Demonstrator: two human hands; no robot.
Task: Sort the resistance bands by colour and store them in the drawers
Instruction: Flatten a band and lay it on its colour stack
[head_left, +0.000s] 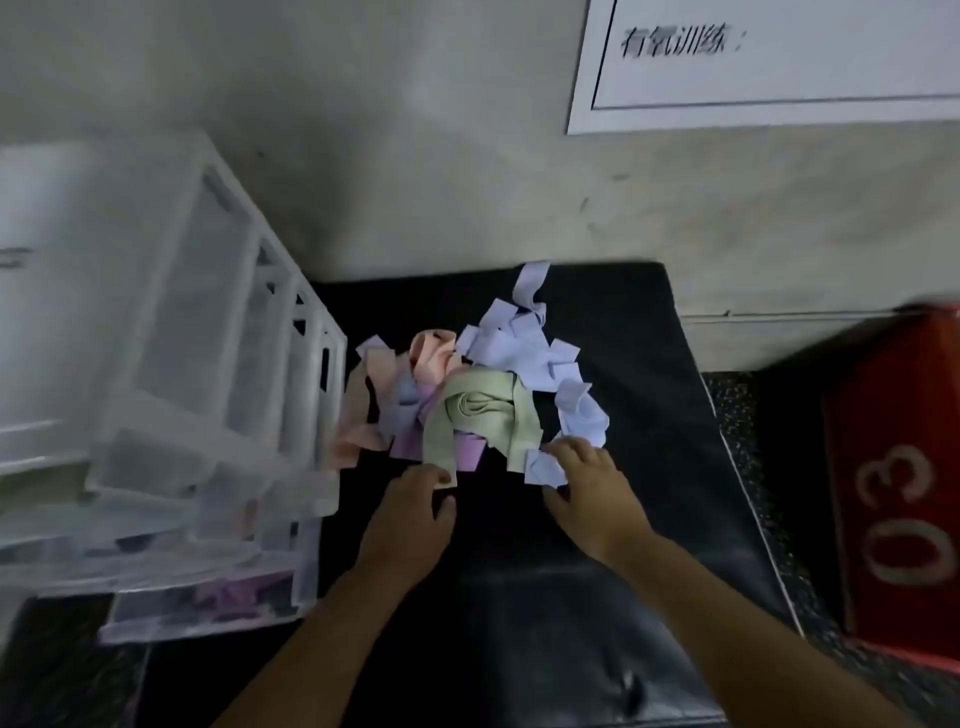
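Two hands in shot: one left hand (410, 514), one right hand (592, 488). One tangled pile of resistance bands (452, 395), four colours in it. Green bands (478, 410): one wad, possibly two strips, too knotted to split. Peach bands (434, 358): one bunch up top, plus loose lengths toward the drawers. Purple bands (467, 457): two patches poking out low down. Pale lilac bands (519, 348): the biggest share by far, many folded pieces. One clear drawer unit (171, 364), several drawers pulled out in steps. One black mat (623, 338). One red box (893, 395), two painted digits on its side. One white poster (779, 78), one line of print.
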